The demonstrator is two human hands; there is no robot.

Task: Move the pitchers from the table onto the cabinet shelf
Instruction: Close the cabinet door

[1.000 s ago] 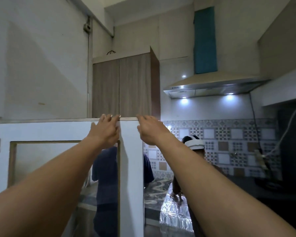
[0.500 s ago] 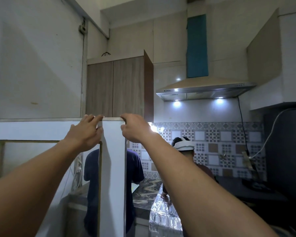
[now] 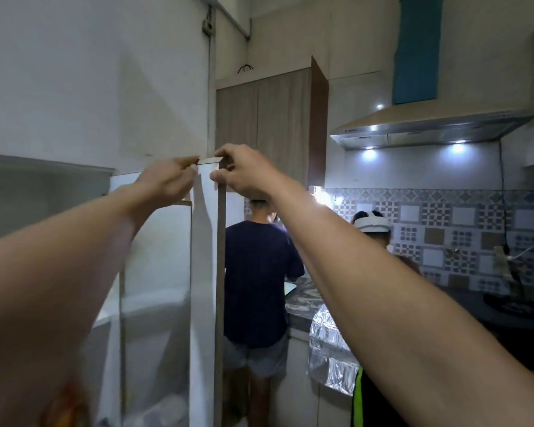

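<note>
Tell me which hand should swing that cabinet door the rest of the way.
Probably the right hand. It wraps the free top corner of the cabinet door, thumb in front and fingers behind. The left hand only rests on the top edge, nearer the hinge side.

We now see the white cabinet door [image 3: 202,241] swung nearly edge-on, no longer broad to us, our left hand [image 3: 167,180] and right hand [image 3: 244,172] pinching its top corner closer together.
</note>
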